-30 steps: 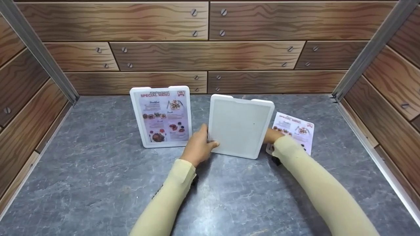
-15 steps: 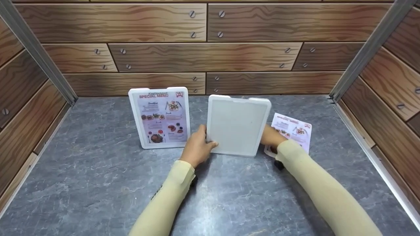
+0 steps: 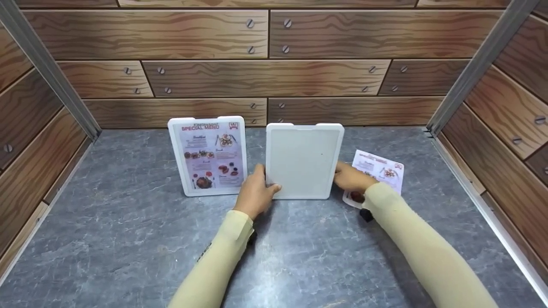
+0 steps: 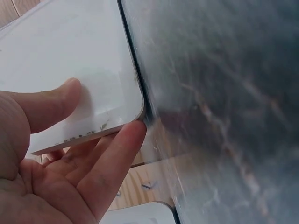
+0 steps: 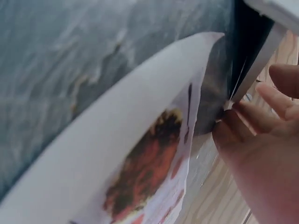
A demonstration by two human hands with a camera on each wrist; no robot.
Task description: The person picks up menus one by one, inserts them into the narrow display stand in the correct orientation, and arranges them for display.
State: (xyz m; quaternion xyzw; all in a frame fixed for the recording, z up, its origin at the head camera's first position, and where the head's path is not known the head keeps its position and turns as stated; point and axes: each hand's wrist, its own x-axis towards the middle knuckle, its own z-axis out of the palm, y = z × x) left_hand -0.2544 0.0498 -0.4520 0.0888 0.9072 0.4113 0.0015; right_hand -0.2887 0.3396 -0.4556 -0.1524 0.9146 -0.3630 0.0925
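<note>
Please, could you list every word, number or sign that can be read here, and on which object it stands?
"SPECIAL MENU": red heading on the framed menu; the word overlapping it is too blurred.
"SPECIAL MENU": fainter, on the loose menu sheet.
Everything else on both menus: too small or blurred.
Dark marks on the left sleeve: unreadable.
White panel: no writing visible.

Hands [image 3: 255, 192] [image 3: 353, 176] forward (forearms [image 3: 212, 265] apart)

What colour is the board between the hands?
The board is pale grey, rimmed white, clearest in the head view.
</note>
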